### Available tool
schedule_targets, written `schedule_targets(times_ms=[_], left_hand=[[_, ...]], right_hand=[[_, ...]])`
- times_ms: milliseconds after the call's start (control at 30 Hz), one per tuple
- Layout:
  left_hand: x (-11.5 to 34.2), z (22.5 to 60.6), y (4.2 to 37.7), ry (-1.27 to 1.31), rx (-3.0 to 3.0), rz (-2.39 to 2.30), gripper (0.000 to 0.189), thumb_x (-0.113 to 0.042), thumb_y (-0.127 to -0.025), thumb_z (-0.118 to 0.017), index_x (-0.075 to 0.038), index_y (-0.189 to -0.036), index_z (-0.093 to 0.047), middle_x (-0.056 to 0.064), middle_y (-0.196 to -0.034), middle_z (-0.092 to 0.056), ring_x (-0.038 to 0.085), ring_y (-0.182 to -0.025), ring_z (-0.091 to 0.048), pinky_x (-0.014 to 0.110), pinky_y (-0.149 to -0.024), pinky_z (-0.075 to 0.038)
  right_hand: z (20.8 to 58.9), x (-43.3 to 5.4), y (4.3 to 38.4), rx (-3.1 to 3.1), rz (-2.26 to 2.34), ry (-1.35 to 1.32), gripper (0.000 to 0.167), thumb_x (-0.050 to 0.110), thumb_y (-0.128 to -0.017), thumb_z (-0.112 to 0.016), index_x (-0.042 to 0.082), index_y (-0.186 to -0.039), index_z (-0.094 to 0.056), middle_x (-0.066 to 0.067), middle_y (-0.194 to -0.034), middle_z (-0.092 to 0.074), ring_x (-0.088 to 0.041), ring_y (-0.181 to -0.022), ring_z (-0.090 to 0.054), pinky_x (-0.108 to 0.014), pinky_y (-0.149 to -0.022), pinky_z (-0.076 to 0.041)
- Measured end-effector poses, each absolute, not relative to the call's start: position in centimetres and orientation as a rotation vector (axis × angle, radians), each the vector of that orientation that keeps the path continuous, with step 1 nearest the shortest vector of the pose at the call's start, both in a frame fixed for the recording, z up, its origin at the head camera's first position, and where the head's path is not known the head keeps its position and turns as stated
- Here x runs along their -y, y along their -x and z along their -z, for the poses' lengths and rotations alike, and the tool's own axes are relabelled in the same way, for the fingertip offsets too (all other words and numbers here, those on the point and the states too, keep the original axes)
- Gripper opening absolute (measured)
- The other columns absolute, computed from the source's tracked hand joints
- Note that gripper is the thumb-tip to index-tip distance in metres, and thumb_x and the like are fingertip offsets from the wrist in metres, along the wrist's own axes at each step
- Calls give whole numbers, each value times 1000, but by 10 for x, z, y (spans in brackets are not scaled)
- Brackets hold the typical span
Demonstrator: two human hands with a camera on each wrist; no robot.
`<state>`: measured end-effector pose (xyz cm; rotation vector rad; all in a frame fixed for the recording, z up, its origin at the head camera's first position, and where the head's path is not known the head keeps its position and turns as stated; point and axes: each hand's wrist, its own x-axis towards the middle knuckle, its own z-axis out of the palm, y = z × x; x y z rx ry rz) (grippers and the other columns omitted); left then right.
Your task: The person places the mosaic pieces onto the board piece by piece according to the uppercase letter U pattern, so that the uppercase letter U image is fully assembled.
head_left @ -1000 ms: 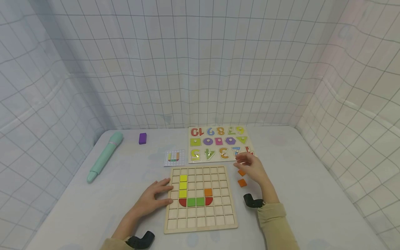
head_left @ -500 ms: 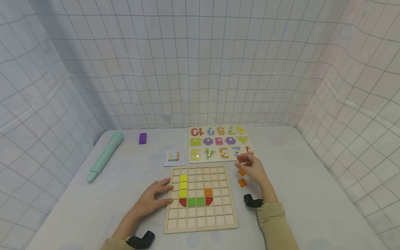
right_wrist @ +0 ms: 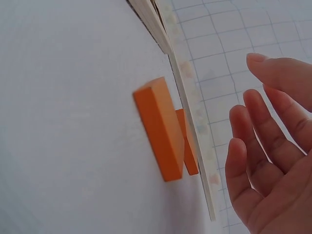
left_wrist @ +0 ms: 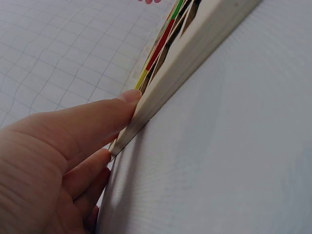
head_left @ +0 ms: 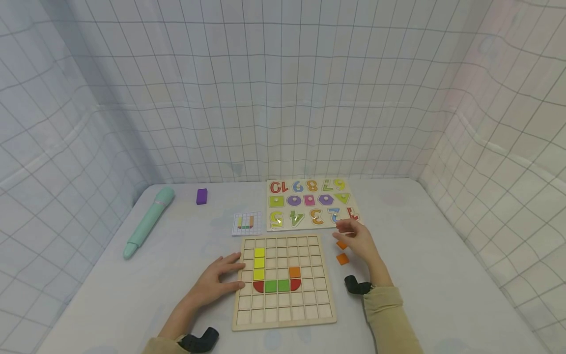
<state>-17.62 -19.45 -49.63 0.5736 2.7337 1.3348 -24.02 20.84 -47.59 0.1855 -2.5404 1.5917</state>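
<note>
In the head view, a wooden grid board (head_left: 305,312) holds a U of tiles: yellow tiles (head_left: 259,262) on the left, red quarter-round corners (head_left: 295,284), green squares (head_left: 276,286) at the bottom and one orange square (head_left: 295,272) on the right. My left hand (head_left: 214,279) rests its extended fingers and thumb against the board's left edge; the left wrist view shows the thumb (left_wrist: 127,97) at the rim. Above two loose orange tiles (head_left: 342,258) (right_wrist: 158,131) hovers my right hand (head_left: 357,239), fingers loosely bent. Nothing lies between them in the right wrist view.
A pattern card (head_left: 247,223) with a coloured U lies behind the grid board. Beside it is a number-and-shape puzzle board (head_left: 305,225). Farther left are a purple block (head_left: 201,196) and a mint-green tube-shaped object (head_left: 149,222). Gridded curtains (head_left: 283,98) enclose the table.
My right hand has dipped very slightly over the orange tiles. The left hand, board and tiles stay where they were.
</note>
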Motion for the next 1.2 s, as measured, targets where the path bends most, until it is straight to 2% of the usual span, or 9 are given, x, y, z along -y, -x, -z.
schedule_targets(times_ms=[667, 1200], left_hand=[[195, 498, 176, -556, -2735, -1324, 51, -36, -76, -77, -10, -118, -66, 11, -143, -43, 34, -136, -31, 50, -115, -13], [195, 497, 176, -541, -2725, -1328, 51, -36, -75, -77, -10, -118, -66, 11, -143, -43, 34, -136, -29, 50, -115, -13]], right_hand=[[487, -214, 242, 2593, -1597, -83, 35, 16, -82, -74, -1, -109, -61, -16, -107, -63, -30, -100, -58, -43, -91, -50], [489, -217, 243, 2696, -1533, 26, 35, 18, -79, -76, 4, -107, -62, -11, -104, -63, -25, -96, -58, -38, -84, -50]])
